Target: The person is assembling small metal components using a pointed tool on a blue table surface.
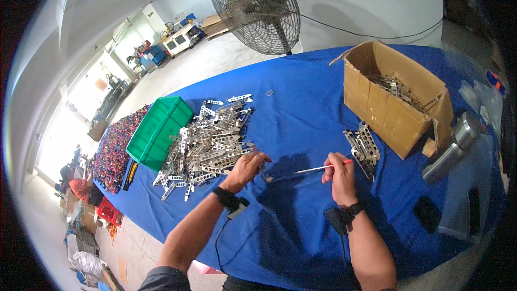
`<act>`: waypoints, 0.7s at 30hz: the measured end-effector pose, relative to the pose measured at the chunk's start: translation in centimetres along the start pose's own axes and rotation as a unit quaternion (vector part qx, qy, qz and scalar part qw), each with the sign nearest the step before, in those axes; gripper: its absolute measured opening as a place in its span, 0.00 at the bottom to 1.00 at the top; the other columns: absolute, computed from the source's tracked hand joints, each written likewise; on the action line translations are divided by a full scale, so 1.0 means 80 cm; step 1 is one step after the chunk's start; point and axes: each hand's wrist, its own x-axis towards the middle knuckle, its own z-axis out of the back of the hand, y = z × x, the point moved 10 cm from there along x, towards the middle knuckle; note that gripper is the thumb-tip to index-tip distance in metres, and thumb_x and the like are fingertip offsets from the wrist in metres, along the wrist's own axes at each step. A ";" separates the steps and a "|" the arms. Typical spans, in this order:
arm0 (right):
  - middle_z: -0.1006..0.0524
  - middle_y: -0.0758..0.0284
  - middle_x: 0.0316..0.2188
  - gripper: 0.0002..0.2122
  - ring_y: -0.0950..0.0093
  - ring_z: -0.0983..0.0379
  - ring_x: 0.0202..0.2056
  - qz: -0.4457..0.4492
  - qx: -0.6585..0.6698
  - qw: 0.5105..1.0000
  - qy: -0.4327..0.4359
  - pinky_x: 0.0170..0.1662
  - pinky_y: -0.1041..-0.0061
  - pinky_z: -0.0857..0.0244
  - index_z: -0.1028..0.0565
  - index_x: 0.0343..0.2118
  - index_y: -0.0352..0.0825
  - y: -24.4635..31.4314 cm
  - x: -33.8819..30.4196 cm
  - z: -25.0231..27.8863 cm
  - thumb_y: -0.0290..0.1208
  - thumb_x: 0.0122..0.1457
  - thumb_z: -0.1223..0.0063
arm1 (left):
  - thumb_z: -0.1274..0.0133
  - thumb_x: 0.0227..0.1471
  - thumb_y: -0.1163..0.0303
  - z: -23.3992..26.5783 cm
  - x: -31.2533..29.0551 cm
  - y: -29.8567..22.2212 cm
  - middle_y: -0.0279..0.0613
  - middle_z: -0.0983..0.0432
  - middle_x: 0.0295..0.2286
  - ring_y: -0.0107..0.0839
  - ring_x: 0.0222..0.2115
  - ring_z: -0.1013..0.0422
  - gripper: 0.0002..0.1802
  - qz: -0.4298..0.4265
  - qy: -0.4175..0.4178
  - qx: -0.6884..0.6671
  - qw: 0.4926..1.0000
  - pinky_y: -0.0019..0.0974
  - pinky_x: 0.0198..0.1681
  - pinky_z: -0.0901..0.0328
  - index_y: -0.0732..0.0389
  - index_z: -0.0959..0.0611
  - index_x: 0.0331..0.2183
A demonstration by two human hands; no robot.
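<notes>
My right hand (340, 178) is closed round a slim tool (312, 170) with a red end and a thin metal shaft, which points left toward my other hand. My left hand (246, 171) has its fingers pinched together at the right edge of a heap of perforated metal strips (207, 140). Something small and greyish shows beside its fingertips, too blurred to name. A smaller stack of similar metal strips (363, 148) lies just beyond my right hand. Both wrists wear dark bands with a small device and a cable.
A green plastic bin (160, 132) leans by the heap, with a mound of small multicoloured parts (116, 153) to its left. At the right stand an open cardboard box (388, 110) of metal pieces and a steel flask (452, 148). A large fan (256, 8) is behind the blue-covered table (301, 86).
</notes>
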 end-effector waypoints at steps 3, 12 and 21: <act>0.37 0.74 0.12 0.14 0.82 0.41 0.13 -0.003 0.005 1.000 0.007 0.18 0.79 0.40 0.30 0.21 0.36 -0.003 0.000 -0.006 0.36 0.64 0.52 | 0.51 0.62 0.56 0.018 -0.006 0.009 0.34 0.25 0.27 0.21 0.24 0.33 0.19 -0.034 0.033 0.093 0.995 0.28 0.26 0.39 0.63 0.16 0.38; 0.37 0.74 0.11 0.15 0.82 0.39 0.12 0.003 0.002 1.000 0.006 0.18 0.78 0.41 0.30 0.21 0.35 -0.001 0.003 -0.002 0.37 0.63 0.52 | 0.39 0.53 0.64 0.042 0.006 -0.074 0.35 0.26 0.22 0.22 0.21 0.30 0.21 0.002 0.125 0.046 0.991 0.28 0.23 0.34 0.69 0.22 0.43; 0.36 0.73 0.11 0.16 0.81 0.39 0.13 0.005 0.012 1.000 0.009 0.18 0.78 0.39 0.30 0.21 0.36 0.002 -0.001 -0.005 0.38 0.64 0.51 | 0.49 0.60 0.70 -0.002 0.013 0.025 0.52 0.23 0.42 0.41 0.39 0.23 0.18 -0.002 -0.050 -0.356 0.933 0.38 0.40 0.26 0.67 0.30 0.50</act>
